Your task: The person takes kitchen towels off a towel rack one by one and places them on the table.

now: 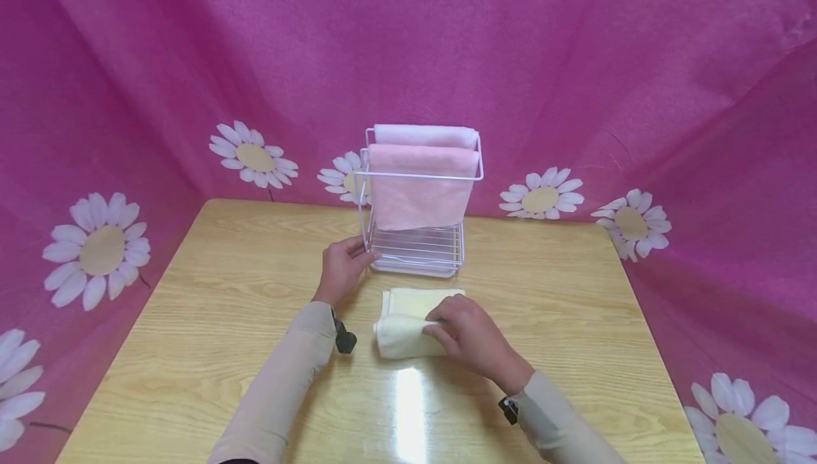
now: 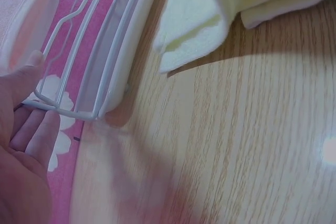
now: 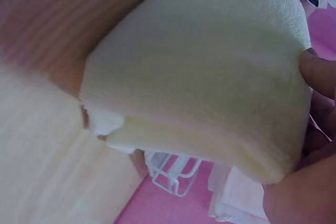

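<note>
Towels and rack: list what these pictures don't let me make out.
Head view: most of the rear towel, behind the pink towel.
Head view: near right part of the yellow towel, behind the right hand.
Left wrist view: part of the rack, cut off by the top edge.

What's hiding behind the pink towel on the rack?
The top of a pale cloth shows behind the pink towel, on the same rack; farther back is the flowery curtain. In the head view, the pink towel covers what's lower down.
</note>
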Available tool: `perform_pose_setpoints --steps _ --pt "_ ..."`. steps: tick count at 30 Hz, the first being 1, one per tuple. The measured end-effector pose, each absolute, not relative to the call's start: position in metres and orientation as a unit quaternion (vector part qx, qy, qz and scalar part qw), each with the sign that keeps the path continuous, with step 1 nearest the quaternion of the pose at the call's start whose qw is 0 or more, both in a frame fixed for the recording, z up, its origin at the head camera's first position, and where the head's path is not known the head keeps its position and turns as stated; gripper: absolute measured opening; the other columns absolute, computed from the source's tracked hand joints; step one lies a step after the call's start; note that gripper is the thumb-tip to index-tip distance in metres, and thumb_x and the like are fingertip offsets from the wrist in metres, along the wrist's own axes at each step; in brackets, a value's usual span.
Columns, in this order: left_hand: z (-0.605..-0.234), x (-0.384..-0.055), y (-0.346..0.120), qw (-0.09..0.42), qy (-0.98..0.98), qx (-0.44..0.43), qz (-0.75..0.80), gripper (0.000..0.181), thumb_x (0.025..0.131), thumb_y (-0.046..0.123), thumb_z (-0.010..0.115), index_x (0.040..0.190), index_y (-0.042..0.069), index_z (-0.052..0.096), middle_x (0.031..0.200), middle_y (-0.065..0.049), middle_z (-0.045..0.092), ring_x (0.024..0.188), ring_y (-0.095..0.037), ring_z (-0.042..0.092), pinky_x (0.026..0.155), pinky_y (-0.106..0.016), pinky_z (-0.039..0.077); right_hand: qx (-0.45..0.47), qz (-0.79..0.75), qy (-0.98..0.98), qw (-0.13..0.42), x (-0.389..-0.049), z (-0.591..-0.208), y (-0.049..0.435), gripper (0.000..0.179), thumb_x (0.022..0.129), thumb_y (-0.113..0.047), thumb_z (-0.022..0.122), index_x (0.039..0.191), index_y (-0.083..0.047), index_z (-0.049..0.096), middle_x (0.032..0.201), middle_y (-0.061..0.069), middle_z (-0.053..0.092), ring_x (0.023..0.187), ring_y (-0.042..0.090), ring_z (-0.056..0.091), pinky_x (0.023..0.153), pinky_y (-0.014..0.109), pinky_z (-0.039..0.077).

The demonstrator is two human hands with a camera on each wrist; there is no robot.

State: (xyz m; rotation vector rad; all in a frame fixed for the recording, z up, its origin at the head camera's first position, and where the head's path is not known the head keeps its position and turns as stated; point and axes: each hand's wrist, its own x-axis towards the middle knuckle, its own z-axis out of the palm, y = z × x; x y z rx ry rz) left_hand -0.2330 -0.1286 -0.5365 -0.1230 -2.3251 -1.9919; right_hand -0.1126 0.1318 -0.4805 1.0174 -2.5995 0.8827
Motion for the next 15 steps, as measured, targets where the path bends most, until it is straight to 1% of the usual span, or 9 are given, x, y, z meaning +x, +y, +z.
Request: perform_pose_setpoints --steps 15 --pt "-0.533 -0.231 -0.127 0.034 -0.751 -0.036 -0.659 0.036 0.087 -0.005 0.075 0.121 -0.013 0.065 0.115 -0.033 0.065 0.109 -0.038 0.067 0.087 -0.028 0.059 0.327 0.286 -0.899 0.056 -0.086 -0.504 0.133 0.011 0.088 -0.022 0.079 0.092 -0.014 0.072 0.085 -0.008 0.066 0.08 0.007 0.056 0.07 0.025 0.055"
